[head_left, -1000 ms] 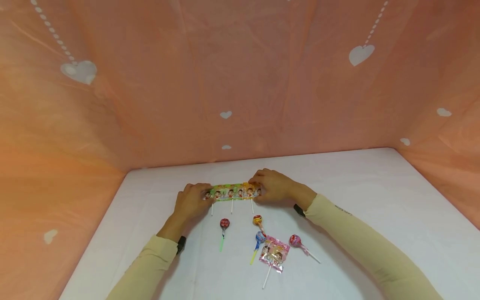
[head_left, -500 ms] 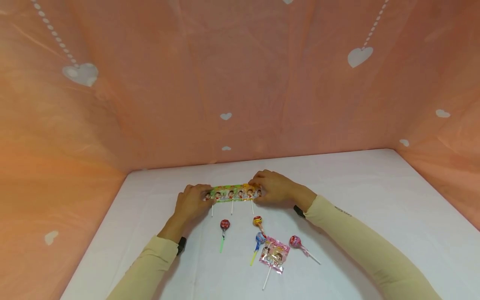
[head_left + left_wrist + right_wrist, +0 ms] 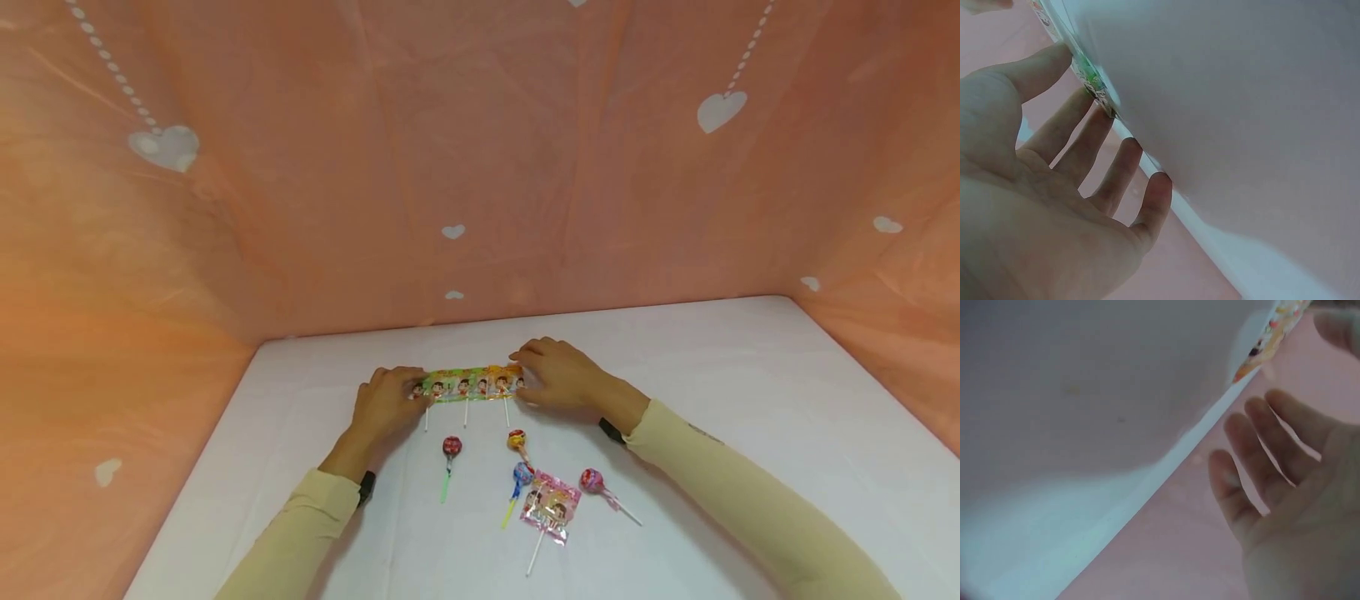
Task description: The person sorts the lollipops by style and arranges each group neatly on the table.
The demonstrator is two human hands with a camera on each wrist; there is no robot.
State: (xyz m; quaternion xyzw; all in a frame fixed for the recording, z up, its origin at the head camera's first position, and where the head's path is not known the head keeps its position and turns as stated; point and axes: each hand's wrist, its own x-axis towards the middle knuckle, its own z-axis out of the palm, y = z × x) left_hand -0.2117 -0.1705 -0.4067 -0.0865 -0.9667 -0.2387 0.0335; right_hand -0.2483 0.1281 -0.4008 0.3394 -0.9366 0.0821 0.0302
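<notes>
Three flat-wrapped lollipops lie side by side on the white table: a green one at left (image 3: 437, 387), another green one in the middle (image 3: 467, 385) and an orange one at right (image 3: 501, 382). Their white sticks point toward me. My left hand (image 3: 386, 404) holds the left packet's outer end between thumb and fingers; that hand hides part of the wrapper. Just right of the orange packet is my right hand (image 3: 566, 377), its fingers spread and loosely bent. The right wrist view shows a gap between those fingers (image 3: 1254, 431) and the wrapper.
Nearer me lie a red ball lollipop (image 3: 452, 447) with a green stick, a yellow one (image 3: 517, 439), a blue one (image 3: 522, 473) and a pink one (image 3: 592, 480). A pink flat-wrapped lollipop (image 3: 551, 505) touches or nearly touches the blue one. Orange cloth (image 3: 480, 167) walls the table.
My right hand has let go of the orange packet's end and moved slightly right, its fingers spreading. The left hand stays at the row's left end, and the lollipops lie as before.
</notes>
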